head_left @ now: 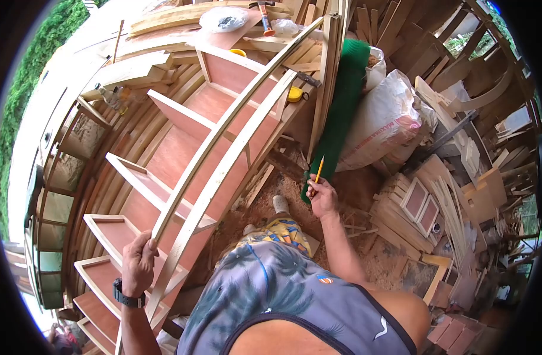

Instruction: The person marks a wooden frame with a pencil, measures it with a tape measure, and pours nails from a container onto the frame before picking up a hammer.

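Left hand (139, 263): fingers nearly closed, thumb and fingertips at near end of strip (220, 126). Strip runs away to far right, over wooden frame (175, 142), beside a second strip (223, 165). Right hand (323, 198): fingers curled shut around pencil (319, 170), tip sticking up beyond fingers, near green roll (346, 100).

A green roll (345, 100) lies beside a white sack (380, 127).

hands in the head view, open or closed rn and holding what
Left hand: closed, gripping a long thin wooden strip.
Right hand: closed around a yellow pencil, tip pointing away from the body.
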`<state>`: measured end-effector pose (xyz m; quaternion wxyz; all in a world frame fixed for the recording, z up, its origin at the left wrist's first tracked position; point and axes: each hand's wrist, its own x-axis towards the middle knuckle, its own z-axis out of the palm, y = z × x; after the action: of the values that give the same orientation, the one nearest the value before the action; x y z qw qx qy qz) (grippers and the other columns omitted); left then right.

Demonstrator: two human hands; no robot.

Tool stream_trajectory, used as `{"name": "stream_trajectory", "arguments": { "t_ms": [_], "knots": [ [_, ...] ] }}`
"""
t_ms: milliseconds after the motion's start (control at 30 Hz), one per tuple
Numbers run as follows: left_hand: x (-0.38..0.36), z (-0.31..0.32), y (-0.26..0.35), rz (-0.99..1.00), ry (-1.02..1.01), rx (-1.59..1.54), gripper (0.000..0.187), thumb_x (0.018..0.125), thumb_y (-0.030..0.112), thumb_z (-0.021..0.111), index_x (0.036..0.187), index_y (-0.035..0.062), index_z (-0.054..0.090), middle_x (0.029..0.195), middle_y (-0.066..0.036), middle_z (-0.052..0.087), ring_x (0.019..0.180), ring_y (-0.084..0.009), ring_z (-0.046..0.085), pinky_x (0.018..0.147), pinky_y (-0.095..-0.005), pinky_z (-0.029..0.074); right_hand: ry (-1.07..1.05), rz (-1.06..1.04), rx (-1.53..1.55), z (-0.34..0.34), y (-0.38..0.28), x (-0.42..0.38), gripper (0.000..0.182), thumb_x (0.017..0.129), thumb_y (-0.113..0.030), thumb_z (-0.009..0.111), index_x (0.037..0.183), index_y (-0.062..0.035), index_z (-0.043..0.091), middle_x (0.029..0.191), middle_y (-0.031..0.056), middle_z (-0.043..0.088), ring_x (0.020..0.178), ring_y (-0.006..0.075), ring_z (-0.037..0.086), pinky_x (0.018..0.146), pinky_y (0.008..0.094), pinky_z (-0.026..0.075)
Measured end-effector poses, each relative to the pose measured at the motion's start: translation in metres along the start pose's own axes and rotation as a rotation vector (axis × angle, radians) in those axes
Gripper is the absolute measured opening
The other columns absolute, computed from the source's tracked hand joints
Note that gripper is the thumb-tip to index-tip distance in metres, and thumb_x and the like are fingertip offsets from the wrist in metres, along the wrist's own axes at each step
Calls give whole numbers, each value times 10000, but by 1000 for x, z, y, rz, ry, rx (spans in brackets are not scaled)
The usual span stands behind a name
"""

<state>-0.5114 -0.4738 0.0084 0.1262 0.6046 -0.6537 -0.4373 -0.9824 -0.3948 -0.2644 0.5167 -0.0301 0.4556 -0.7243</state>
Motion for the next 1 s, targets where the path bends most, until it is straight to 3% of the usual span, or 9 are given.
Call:
{"name": "stream_trajectory", "arguments": {
  "t_ms": [167,367,467,600,700,767,867,933,1000],
  "knots": [
    [14,-32,-33,299,344,270,201,1020,116,560,1106,-29,669,723,-101,555,629,-179,508,591,-346,407,-100,-24,-77,24,-38,48,232,873,-15,679,1104,-3,684,877,54,681,702,141,610,629,261,489],
    [43,-86,-53,254,443,446,289,943,270,709,1002,-12,690,688,-115,564,621,-237,556,606,-378,431,-171,36,-134,44,-73,96,256,872,-17,676,1127,12,687,879,46,681,708,125,607,646,254,497],
    [61,-92,-73,331,507,430,315,943,293,718,945,-18,666,645,-117,527,603,-227,535,594,-367,419,-190,59,-135,50,-83,111,273,875,-16,678,1146,16,684,885,42,681,701,116,608,634,246,495],
    [80,-101,-78,184,485,406,343,979,326,651,900,-7,617,721,-128,549,715,-252,533,668,-396,408,-217,113,-171,55,-91,123,278,876,-11,678,1153,15,682,899,39,684,691,111,609,617,241,491],
    [86,-106,-88,132,476,373,339,1003,318,642,1051,-17,662,856,-161,651,832,-311,624,785,-408,488,-251,139,-160,55,-92,132,282,876,-10,679,1157,12,682,895,35,687,691,110,611,615,242,491],
    [87,-111,-96,118,470,419,390,1010,322,640,1188,-24,667,1065,-201,708,1025,-339,683,904,-408,512,-248,146,-170,55,-95,136,282,876,-13,681,1157,11,681,894,40,692,683,110,610,608,244,489],
    [84,-108,-95,94,507,544,387,1019,266,629,1300,0,635,1225,-178,688,1119,-298,657,979,-392,499,-245,154,-193,59,-103,141,283,873,-18,687,1155,9,683,890,52,701,653,106,600,592,245,483],
    [78,-99,-65,215,681,679,488,992,244,655,1422,37,556,1415,-179,586,1266,-334,581,1077,-414,456,-247,159,-213,58,-107,147,284,871,-21,691,1153,9,685,888,59,705,631,103,592,583,245,479],
    [68,-102,-23,253,700,554,561,978,192,663,1495,59,491,1509,-155,515,1391,-308,479,1169,-409,369,-244,158,-232,54,-110,156,271,868,-27,699,1137,3,699,885,72,713,571,92,556,551,235,457]
  ]
}}
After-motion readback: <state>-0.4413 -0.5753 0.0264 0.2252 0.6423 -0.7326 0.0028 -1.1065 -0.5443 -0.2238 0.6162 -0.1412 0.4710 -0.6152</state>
